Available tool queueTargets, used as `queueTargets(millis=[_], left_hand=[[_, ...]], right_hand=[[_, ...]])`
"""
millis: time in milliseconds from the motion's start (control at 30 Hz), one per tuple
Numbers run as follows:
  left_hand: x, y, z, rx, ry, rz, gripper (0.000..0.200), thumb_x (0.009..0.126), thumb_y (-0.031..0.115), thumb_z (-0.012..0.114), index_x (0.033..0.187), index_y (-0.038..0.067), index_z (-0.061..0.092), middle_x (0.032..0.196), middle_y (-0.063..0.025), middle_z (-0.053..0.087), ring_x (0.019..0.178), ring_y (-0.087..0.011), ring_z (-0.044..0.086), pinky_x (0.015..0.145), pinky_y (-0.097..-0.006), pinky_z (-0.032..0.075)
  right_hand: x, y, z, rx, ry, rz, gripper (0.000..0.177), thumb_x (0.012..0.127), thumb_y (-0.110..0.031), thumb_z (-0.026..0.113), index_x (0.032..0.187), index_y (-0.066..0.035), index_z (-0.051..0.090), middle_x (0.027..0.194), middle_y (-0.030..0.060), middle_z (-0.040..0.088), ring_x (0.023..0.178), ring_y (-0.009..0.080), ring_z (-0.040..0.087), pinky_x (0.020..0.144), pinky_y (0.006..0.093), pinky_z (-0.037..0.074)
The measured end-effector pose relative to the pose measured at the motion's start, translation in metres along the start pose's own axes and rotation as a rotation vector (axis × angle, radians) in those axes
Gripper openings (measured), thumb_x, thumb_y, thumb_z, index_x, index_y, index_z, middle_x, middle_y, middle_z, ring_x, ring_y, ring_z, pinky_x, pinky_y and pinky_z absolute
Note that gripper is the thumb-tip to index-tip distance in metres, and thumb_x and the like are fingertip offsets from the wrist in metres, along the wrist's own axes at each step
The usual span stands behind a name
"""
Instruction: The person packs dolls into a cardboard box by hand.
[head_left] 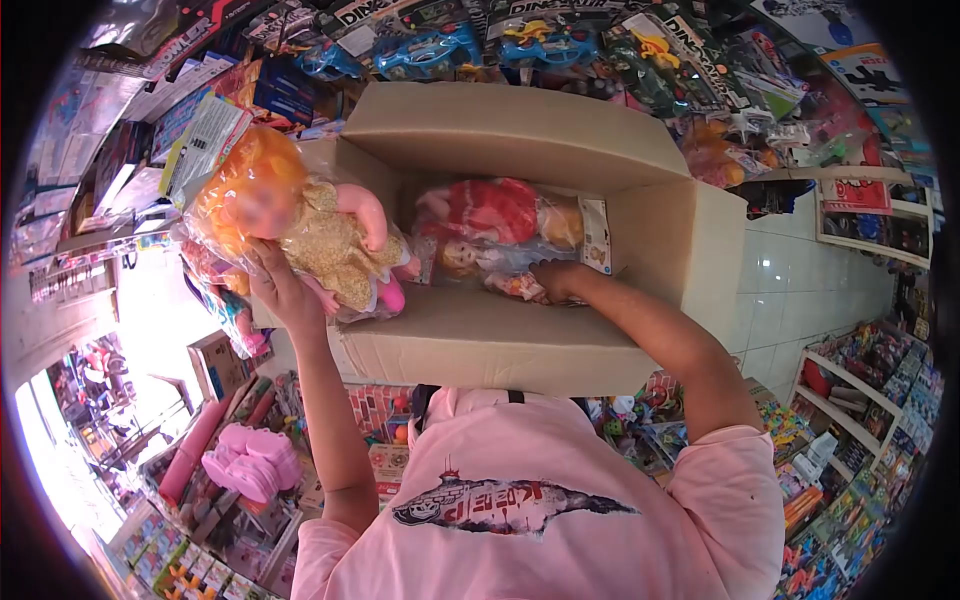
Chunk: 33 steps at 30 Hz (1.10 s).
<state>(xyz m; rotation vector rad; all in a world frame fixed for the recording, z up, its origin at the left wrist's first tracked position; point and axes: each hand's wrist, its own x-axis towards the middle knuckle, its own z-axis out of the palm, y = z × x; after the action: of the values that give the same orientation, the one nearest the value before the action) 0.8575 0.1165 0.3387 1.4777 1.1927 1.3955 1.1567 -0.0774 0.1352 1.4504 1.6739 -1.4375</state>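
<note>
My left hand (282, 288) is closed around a large doll (325, 235) in a clear plastic bag, held tilted over the left end of an open cardboard box (470, 350). The doll has orange hair and a gold dress, with a header card at its head. My right hand (562, 281) reaches inside the box, fingers curled on a smaller bagged doll (515, 284) with light hair. Behind it lies another bagged doll in a red dress (495, 210), its blond head toward a white card (595, 235). Part of the right fingertips is hidden.
Packaged toys (430, 50) crowd the area behind the box. Shelves of small goods (860, 400) stand at right beside the tiled floor (785, 270). Pink slippers or similar moulded items (250, 460) are stacked at lower left, near a bright doorway (150, 330).
</note>
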Motion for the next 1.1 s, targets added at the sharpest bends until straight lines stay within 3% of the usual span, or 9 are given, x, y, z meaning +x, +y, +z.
queueTargets(millis=[200, 367, 467, 633, 767, 833, 900, 1033, 1100], left_hand=[[-0.007, 0.008, 0.021, -0.001, 0.008, 0.036, 0.029, 0.106, 0.020, 0.044, 0.112, -0.006, 0.056, 0.101, -0.0035, 0.058, 0.091, -0.0080, 0.050, 0.081, -0.0248, 0.042], [0.002, 0.004, 0.014, 0.331, -0.445, 0.068, 0.024, 0.102, 0.020, 0.053, 0.101, -0.003, 0.060, 0.082, -0.0083, 0.059, 0.078, -0.0108, 0.052, 0.071, -0.0277, 0.043], [0.005, 0.044, 0.058, 0.418, -0.758, 0.084, 0.019, 0.097, 0.015, 0.058, 0.098, -0.003, 0.063, 0.081, -0.0151, 0.064, 0.072, -0.0283, 0.063, 0.067, -0.0378, 0.047], [0.013, 0.011, 0.118, 0.376, -1.309, 0.243, 0.022, 0.093, 0.018, 0.061, 0.106, 0.001, 0.066, 0.092, -0.0207, 0.066, 0.081, -0.0380, 0.063, 0.076, -0.0420, 0.050], [-0.018, -0.078, 0.146, 0.530, -1.643, 0.280, 0.029, 0.090, 0.025, 0.064, 0.110, 0.004, 0.067, 0.101, -0.0211, 0.066, 0.096, -0.0366, 0.062, 0.087, -0.0443, 0.048], [-0.040, -0.116, 0.152, 0.585, -1.791, 0.259, 0.032, 0.088, 0.026, 0.066, 0.113, 0.005, 0.067, 0.104, -0.0209, 0.066, 0.101, -0.0356, 0.061, 0.090, -0.0443, 0.047], [-0.066, -0.142, 0.150, 0.491, -2.104, 0.062, 0.045, 0.083, 0.030, 0.071, 0.122, 0.009, 0.065, 0.113, -0.0193, 0.066, 0.110, -0.0329, 0.060, 0.096, -0.0419, 0.046], [-0.090, -0.153, 0.146, 0.684, -2.135, 0.155, 0.061, 0.078, 0.033, 0.077, 0.130, 0.007, 0.060, 0.128, -0.0191, 0.059, 0.119, -0.0323, 0.055, 0.101, -0.0414, 0.043], [-0.082, -0.136, 0.148, 0.595, -2.180, -0.150, 0.072, 0.077, 0.036, 0.079, 0.139, 0.010, 0.052, 0.134, -0.0194, 0.054, 0.121, -0.0337, 0.054, 0.102, -0.0421, 0.043]], right_hand=[[-0.011, 0.011, -0.021, -0.021, 0.048, -0.011, 0.078, 0.077, -0.038, 0.077, 0.137, -0.001, 0.045, 0.132, 0.0221, 0.053, 0.123, 0.0357, 0.053, 0.101, 0.0418, 0.045], [-0.087, 0.013, -0.094, 0.534, 0.551, -0.267, 0.066, 0.084, -0.040, 0.072, 0.134, -0.003, 0.049, 0.120, 0.0139, 0.058, 0.109, 0.0205, 0.058, 0.089, 0.0354, 0.050], [-0.131, 0.002, -0.121, 1.066, 0.948, -0.576, 0.065, 0.087, -0.041, 0.071, 0.138, -0.010, 0.045, 0.122, 0.0040, 0.054, 0.109, 0.0114, 0.055, 0.087, 0.0304, 0.050], [-0.158, 0.013, -0.133, 1.166, 0.869, -0.731, 0.077, 0.085, -0.044, 0.073, 0.145, -0.009, 0.039, 0.134, 0.0051, 0.050, 0.116, 0.0168, 0.054, 0.096, 0.0312, 0.046], [-0.086, 0.041, -0.092, 0.927, 0.245, -0.129, 0.095, 0.072, -0.059, 0.077, 0.141, -0.002, 0.044, 0.138, 0.0151, 0.049, 0.125, 0.0233, 0.050, 0.101, 0.0327, 0.043], [-0.053, 0.044, -0.064, 0.304, 0.458, -0.183, 0.095, 0.067, -0.059, 0.079, 0.139, -0.004, 0.049, 0.137, 0.0204, 0.050, 0.128, 0.0314, 0.048, 0.103, 0.0377, 0.041], [-0.026, 0.043, -0.036, 0.272, 0.278, -0.188, 0.092, 0.068, -0.059, 0.079, 0.138, -0.005, 0.052, 0.136, 0.0216, 0.050, 0.127, 0.0343, 0.048, 0.103, 0.0394, 0.041], [-0.025, 0.020, -0.012, 0.288, 0.174, -0.095, 0.088, 0.067, -0.059, 0.079, 0.136, -0.010, 0.055, 0.131, 0.0208, 0.052, 0.124, 0.0370, 0.049, 0.102, 0.0403, 0.042], [-0.026, 0.018, -0.013, 0.316, 0.172, -0.089, 0.088, 0.067, -0.059, 0.079, 0.136, -0.010, 0.055, 0.131, 0.0204, 0.053, 0.123, 0.0360, 0.050, 0.101, 0.0399, 0.042]])
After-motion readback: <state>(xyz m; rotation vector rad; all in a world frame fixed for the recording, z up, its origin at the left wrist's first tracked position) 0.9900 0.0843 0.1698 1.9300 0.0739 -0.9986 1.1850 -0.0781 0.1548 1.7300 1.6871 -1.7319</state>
